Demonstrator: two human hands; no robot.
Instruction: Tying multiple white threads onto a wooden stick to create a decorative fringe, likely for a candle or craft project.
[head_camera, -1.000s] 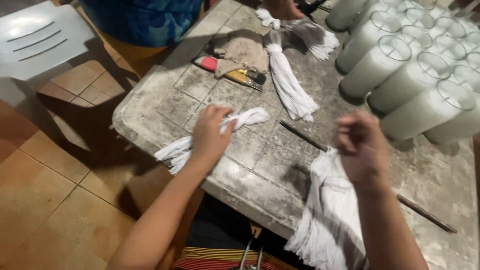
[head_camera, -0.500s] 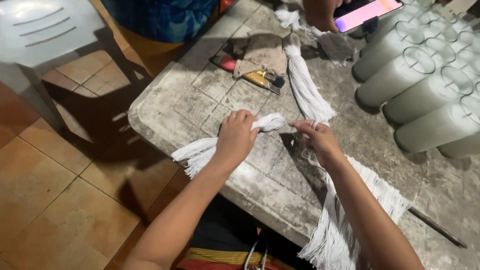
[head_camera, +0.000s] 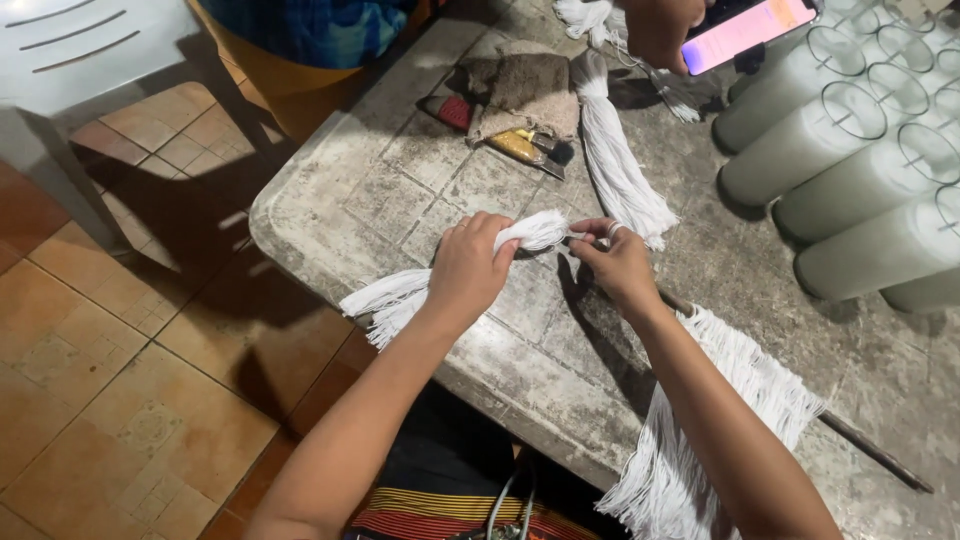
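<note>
My left hand grips a bundle of white cotton strings lying across the grey tiled table. Its frayed end hangs over the table's left edge. My right hand pinches the bundle's other end, fingers closed on the strands. Under my right forearm a second, loose sheet of white strings drapes over the near edge of the table.
Another tied white bundle lies further back, beside a brownish cloth and some small tools. Several tall glass candles lie at the right. A thin dark rod lies near me. Another person's hand holds a phone. A white plastic chair stands at left.
My right hand came in from the right side to the bundle's end and now pinches it. My left hand stays on the bundle. The view shifted closer.
</note>
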